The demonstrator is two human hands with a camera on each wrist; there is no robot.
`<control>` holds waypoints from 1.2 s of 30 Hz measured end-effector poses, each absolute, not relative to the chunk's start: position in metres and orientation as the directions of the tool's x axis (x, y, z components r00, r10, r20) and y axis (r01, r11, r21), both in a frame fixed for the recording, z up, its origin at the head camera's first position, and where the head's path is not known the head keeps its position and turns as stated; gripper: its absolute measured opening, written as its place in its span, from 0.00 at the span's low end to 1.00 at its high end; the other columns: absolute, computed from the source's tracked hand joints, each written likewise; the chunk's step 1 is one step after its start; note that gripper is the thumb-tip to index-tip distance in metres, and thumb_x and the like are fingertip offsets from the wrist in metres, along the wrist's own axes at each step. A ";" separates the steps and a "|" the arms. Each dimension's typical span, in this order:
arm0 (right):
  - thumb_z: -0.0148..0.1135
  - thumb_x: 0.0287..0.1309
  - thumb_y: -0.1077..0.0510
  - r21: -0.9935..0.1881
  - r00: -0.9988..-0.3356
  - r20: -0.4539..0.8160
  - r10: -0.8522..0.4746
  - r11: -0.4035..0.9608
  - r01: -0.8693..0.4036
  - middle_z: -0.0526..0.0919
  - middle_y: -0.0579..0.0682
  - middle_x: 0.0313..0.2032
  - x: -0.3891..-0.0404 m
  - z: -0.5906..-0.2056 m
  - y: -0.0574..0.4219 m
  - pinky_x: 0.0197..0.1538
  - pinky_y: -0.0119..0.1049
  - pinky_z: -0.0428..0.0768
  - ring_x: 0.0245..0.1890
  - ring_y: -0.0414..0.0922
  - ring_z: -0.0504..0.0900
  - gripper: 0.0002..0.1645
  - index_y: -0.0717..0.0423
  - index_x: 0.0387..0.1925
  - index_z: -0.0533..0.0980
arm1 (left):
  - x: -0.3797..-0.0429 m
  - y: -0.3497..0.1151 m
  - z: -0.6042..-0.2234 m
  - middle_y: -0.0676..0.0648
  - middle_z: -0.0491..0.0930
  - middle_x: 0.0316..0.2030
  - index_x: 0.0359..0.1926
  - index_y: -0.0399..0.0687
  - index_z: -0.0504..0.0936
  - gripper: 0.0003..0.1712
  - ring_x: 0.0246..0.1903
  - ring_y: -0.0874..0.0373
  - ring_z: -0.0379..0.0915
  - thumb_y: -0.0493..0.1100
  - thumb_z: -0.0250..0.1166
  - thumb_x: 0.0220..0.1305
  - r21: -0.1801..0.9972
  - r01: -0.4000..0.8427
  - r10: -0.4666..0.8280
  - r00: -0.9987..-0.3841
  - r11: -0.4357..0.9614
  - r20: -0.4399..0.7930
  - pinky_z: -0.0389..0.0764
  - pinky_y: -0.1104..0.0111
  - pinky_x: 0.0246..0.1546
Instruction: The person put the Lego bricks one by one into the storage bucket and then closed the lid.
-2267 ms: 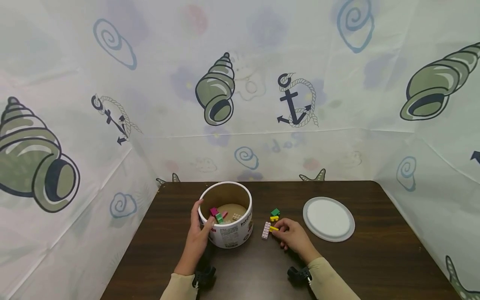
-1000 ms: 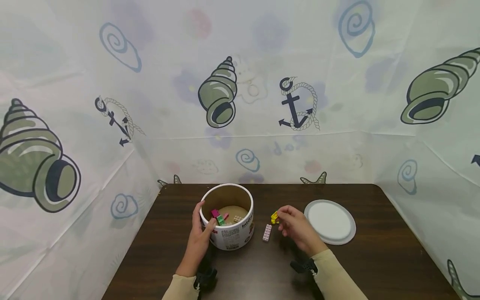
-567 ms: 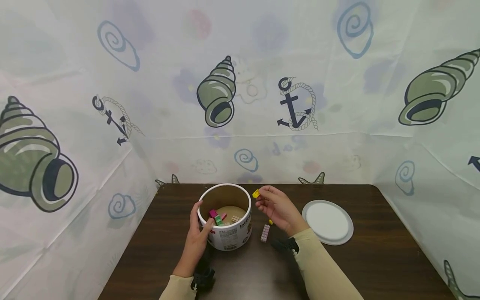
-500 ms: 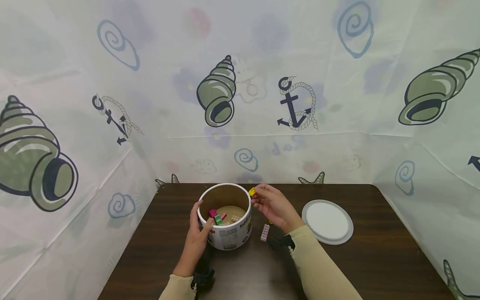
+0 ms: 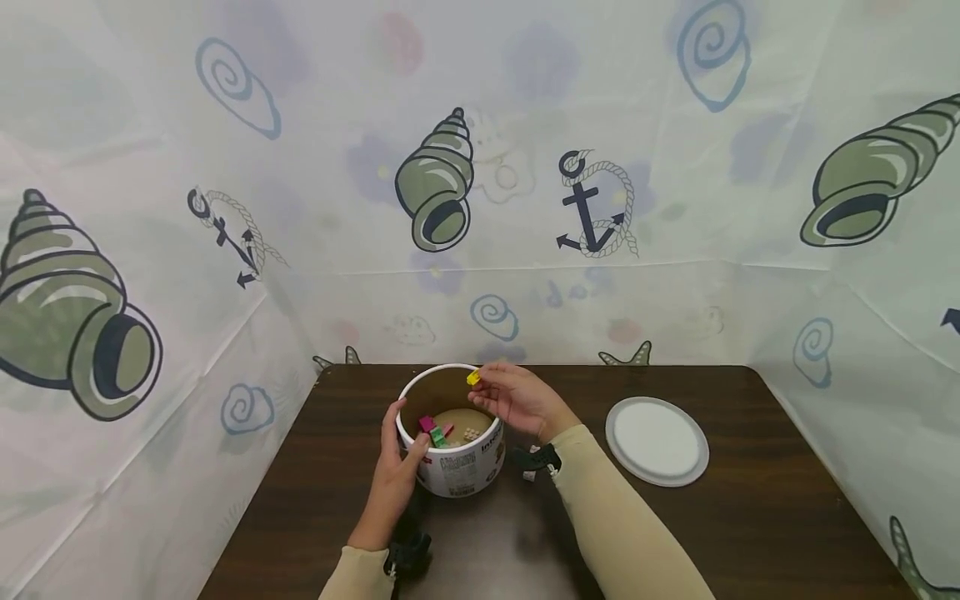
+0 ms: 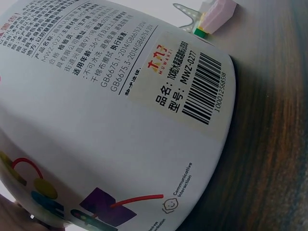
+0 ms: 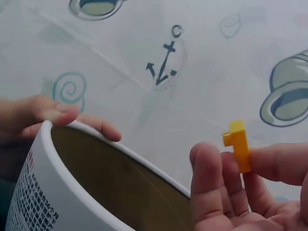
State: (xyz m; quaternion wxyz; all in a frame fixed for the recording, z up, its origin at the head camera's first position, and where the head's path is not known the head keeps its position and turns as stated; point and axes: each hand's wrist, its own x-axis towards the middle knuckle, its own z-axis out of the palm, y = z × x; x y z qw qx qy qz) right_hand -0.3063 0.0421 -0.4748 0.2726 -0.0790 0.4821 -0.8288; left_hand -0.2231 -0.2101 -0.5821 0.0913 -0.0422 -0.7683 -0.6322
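A white toy bucket point(image 5: 459, 477) with printed labels stands on the table, its mouth tipped toward me in the head view. My left hand point(image 5: 393, 483) grips its left side, thumb at the near rim. My right hand point(image 5: 525, 402) pinches a small yellow toy brick point(image 7: 240, 153) between thumb and fingers, over the far right part of the bucket's mouth. Inside the bucket lie a magenta brick point(image 5: 426, 422), a green brick point(image 5: 438, 437), a pink brick point(image 5: 448, 430) and a beige brick point(image 5: 471, 434). A light pink brick point(image 6: 219, 15) lies right of the bucket, mostly hidden by my right wrist in the head view.
A round white lid point(image 5: 657, 442) lies flat on the dark wooden table point(image 5: 757, 500), right of my right arm. In the left wrist view, a bit of green point(image 6: 199, 33) shows beside the light pink brick. A patterned white cloth point(image 5: 517, 167) hangs around the table.
My right hand has lifted the yellow brick from the bricks on the table and carried it left over the bucket's rim. The left hand and bucket have stayed put.
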 end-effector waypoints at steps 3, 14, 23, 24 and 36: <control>0.55 0.83 0.62 -0.870 -0.835 -0.148 -0.529 -0.332 0.365 0.84 0.53 0.40 -0.305 -0.471 0.040 0.50 0.34 0.89 0.40 0.45 0.88 0.07 0.56 0.45 0.79 | -0.223 -0.211 -0.583 0.43 0.49 0.85 0.85 0.78 0.49 0.43 0.81 0.36 0.53 0.55 0.62 0.81 0.963 0.186 -0.050 -0.979 0.196 0.199 0.58 0.29 0.76; 0.59 0.81 0.60 -0.909 -0.854 -0.164 -0.493 -0.261 0.325 0.85 0.54 0.41 -0.301 -0.467 0.036 0.57 0.40 0.89 0.41 0.46 0.91 0.05 0.59 0.49 0.78 | -0.222 -0.210 -0.582 0.45 0.50 0.85 0.85 0.78 0.49 0.42 0.79 0.39 0.55 0.54 0.62 0.81 0.963 0.188 -0.059 -0.977 0.194 0.203 0.64 0.38 0.73; 0.57 0.82 0.61 -0.899 -0.865 -0.153 -0.478 -0.296 0.322 0.83 0.52 0.38 -0.301 -0.472 0.038 0.58 0.41 0.89 0.40 0.45 0.90 0.07 0.54 0.42 0.77 | -0.221 -0.208 -0.580 0.42 0.54 0.83 0.86 0.74 0.50 0.43 0.73 0.39 0.62 0.53 0.63 0.81 0.951 0.201 -0.063 -0.973 0.235 0.221 0.74 0.54 0.61; 0.56 0.82 0.62 -0.900 -0.864 -0.152 -0.480 -0.295 0.322 0.83 0.52 0.38 -0.300 -0.473 0.038 0.57 0.40 0.89 0.40 0.44 0.90 0.06 0.54 0.42 0.77 | -0.221 -0.208 -0.580 0.42 0.54 0.83 0.86 0.74 0.50 0.44 0.72 0.40 0.63 0.53 0.63 0.80 0.950 0.201 -0.064 -0.973 0.238 0.222 0.75 0.55 0.60; 0.54 0.82 0.63 -0.924 -0.876 -0.070 -0.477 -0.299 0.237 0.80 0.48 0.36 -0.295 -0.476 0.040 0.43 0.30 0.85 0.35 0.41 0.85 0.03 0.54 0.46 0.74 | -0.221 -0.208 -0.579 0.42 0.52 0.84 0.85 0.75 0.50 0.44 0.78 0.39 0.59 0.50 0.63 0.80 0.954 0.208 -0.067 -0.971 0.217 0.228 0.68 0.42 0.72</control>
